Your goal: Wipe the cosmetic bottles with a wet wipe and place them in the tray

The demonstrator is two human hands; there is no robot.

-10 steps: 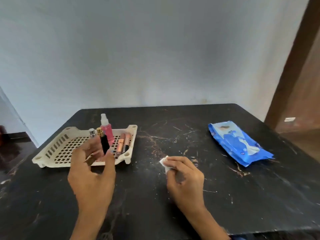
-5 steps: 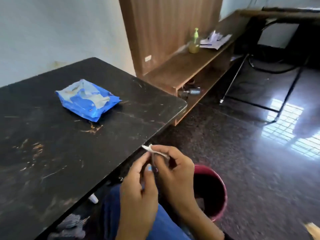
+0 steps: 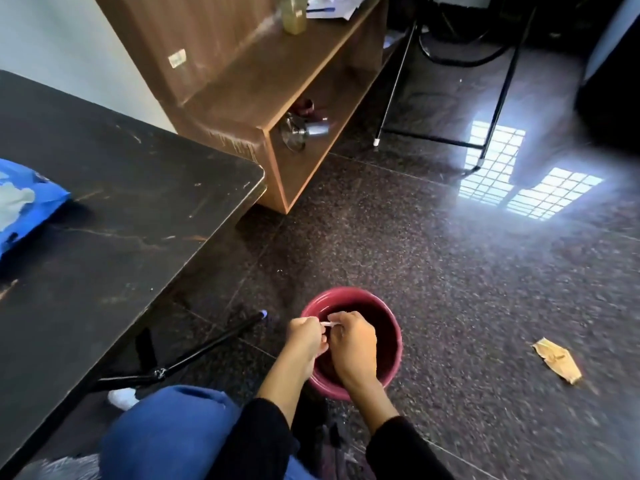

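Your left hand (image 3: 306,336) and right hand (image 3: 353,344) both pinch the used wipe (image 3: 327,324) over the red bin (image 3: 393,355), apparently to discard it; farther left, the wipe packet (image 3: 24,206) lies on the table (image 3: 138,188); bottles and tray are out of view.

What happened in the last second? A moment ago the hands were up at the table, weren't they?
The view swung right, off the tray and down to the floor. The left hand let go of the black bottle and joined the right hand; both now pinch the small white wipe over the red bucket. The right hand kept hold of the wipe throughout. The blue wipes packet stays on the black table.
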